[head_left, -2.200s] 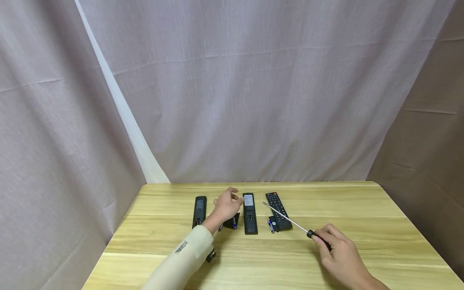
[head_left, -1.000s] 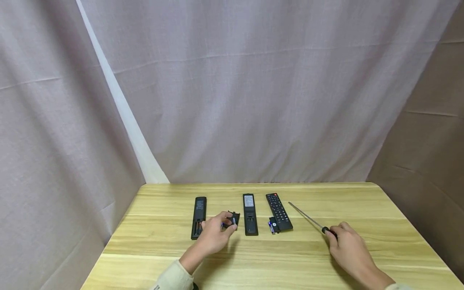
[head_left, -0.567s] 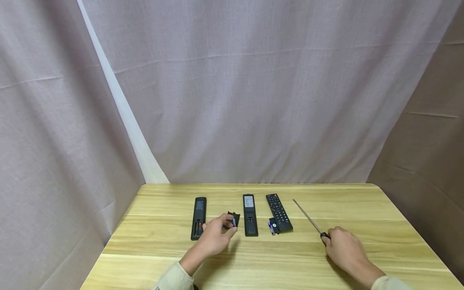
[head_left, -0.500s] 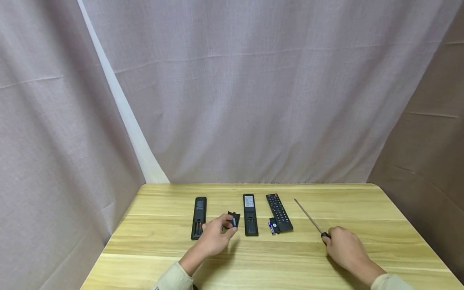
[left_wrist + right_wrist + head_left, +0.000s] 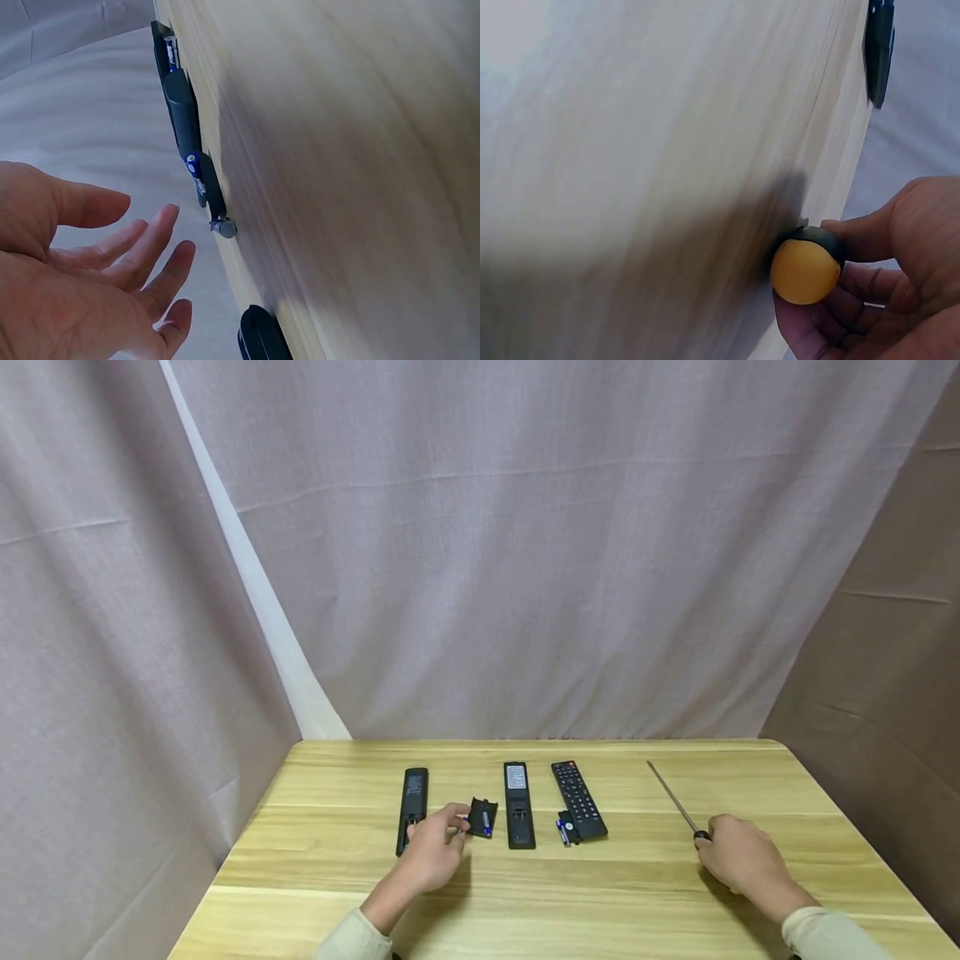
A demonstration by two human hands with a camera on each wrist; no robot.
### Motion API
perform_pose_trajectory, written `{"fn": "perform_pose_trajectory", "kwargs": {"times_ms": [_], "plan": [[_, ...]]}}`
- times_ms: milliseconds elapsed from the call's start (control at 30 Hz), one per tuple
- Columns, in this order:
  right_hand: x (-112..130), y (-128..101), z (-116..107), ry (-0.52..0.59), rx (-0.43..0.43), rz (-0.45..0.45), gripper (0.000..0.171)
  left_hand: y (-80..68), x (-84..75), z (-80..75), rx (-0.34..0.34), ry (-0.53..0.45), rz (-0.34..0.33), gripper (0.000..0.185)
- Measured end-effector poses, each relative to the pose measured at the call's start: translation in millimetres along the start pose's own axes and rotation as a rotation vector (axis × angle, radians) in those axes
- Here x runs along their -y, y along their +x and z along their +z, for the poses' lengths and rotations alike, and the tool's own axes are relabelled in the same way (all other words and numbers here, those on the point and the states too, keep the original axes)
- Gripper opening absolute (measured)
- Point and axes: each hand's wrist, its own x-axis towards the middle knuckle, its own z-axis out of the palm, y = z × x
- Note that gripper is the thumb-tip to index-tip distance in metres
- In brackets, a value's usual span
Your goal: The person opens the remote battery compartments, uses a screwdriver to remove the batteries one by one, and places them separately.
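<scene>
My left hand (image 5: pixel 433 853) hovers over the table between the left remote control (image 5: pixel 414 789) and a black battery cover (image 5: pixel 478 820), its fingers spread and holding nothing in the left wrist view. A blue-and-silver battery (image 5: pixel 487 823) lies on that cover. Another battery (image 5: pixel 224 227) sits beside the cover, mostly behind my fingers in the head view. To the right, my right hand (image 5: pixel 745 860) grips a screwdriver (image 5: pixel 673 799) by its handle, the shaft pointing away from me. The handle's yellow end (image 5: pixel 805 272) shows in the right wrist view.
A middle remote control (image 5: pixel 518 806) lies face down with its battery bay uncovered. Right of it, another remote control (image 5: pixel 579 799) lies buttons up, with a small black cover (image 5: pixel 567 828) and battery (image 5: pixel 562 832) against its lower left. Curtains (image 5: pixel 525 610) surround the wooden table (image 5: pixel 562 902).
My left hand has drawn back leftward from the battery cover, uncovering it and the battery on it. My right hand has moved right with the screwdriver. The remotes stay in place.
</scene>
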Motion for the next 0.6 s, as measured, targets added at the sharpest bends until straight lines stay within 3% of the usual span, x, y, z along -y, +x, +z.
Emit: {"fn": "perform_pose_trajectory", "kwargs": {"times_ms": [600], "plan": [[-3.2,-5.1,-2.9,-0.020,-0.084,-0.014,0.039,-1.8,1.9,-3.3,-0.013,-0.004,-0.002,0.040]]}}
